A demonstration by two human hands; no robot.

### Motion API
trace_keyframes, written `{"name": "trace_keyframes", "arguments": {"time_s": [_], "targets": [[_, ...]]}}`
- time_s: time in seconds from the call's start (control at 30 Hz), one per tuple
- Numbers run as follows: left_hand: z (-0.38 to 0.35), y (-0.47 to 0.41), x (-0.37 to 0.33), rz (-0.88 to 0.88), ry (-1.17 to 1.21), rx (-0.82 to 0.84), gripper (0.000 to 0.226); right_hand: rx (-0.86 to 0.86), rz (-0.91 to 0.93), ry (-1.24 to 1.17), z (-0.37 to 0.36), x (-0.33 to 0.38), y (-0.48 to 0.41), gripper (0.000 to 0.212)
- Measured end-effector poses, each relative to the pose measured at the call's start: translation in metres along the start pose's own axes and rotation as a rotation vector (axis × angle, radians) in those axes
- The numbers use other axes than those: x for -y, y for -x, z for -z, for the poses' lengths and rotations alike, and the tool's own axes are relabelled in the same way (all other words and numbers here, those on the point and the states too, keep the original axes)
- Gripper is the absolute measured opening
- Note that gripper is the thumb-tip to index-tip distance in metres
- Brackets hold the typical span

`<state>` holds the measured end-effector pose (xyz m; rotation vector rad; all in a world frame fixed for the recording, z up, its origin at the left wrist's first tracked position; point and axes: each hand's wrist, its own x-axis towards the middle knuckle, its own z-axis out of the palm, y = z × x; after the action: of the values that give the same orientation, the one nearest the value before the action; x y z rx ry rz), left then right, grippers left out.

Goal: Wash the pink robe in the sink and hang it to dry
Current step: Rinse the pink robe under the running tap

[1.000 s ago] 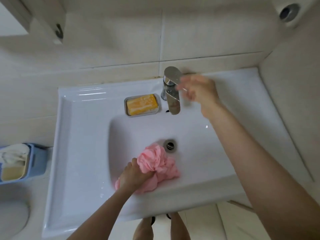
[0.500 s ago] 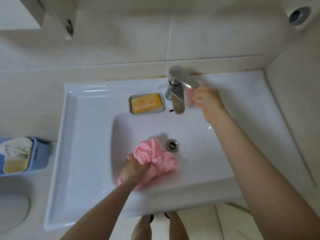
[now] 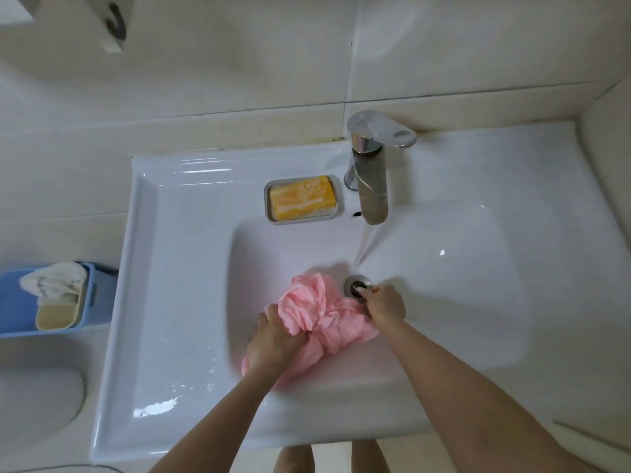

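At lower centre, the pink robe (image 3: pixel 317 312) is bunched in the white sink's (image 3: pixel 164 268) basin, just left of the drain stopper (image 3: pixel 356 286), and is clenched by the left hand (image 3: pixel 273 339). The right hand's (image 3: pixel 386 303) curled fingertips are set on the stopper; pinching or pressing cannot be told. Water is poured from the faucet (image 3: pixel 370 186) above. Likely, the stopper should be seated fully and cloth kept clear.

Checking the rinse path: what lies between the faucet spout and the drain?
Head view: only the running water stream from the faucet spout, over bare white basin; the right hand is at the drain.
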<state>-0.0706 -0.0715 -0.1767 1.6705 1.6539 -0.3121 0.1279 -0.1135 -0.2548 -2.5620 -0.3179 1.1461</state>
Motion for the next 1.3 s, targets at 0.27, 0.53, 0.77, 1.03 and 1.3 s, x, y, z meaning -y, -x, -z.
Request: {"name": "trace_keyframes", "arguments": {"time_s": [0.27,0.53,0.77,1.03,1.3], "targets": [[-0.001,0.001,0.001,-0.010,-0.016,-0.022,0.072,-0.088,0.007,0.237,-0.012,0.003,-0.012,0.033],[0.028,-0.017,-0.022,-0.199,0.501,0.328,0.028,0.455,0.105,-0.521,0.026,0.002,0.020,0.036],[0.004,-0.080,-0.093,0.271,0.724,0.348,0.095,0.229,-0.035,-0.500,0.090,-0.017,-0.016,0.049],[-0.031,-0.068,-0.047,-0.679,-0.354,-0.092,0.097,0.051,0.805,0.438,0.055,-0.019,0.001,0.109],[0.008,-0.090,-0.035,-0.469,-0.074,0.041,0.057,-0.198,0.667,0.626,0.006,-0.014,-0.025,0.080]]}}
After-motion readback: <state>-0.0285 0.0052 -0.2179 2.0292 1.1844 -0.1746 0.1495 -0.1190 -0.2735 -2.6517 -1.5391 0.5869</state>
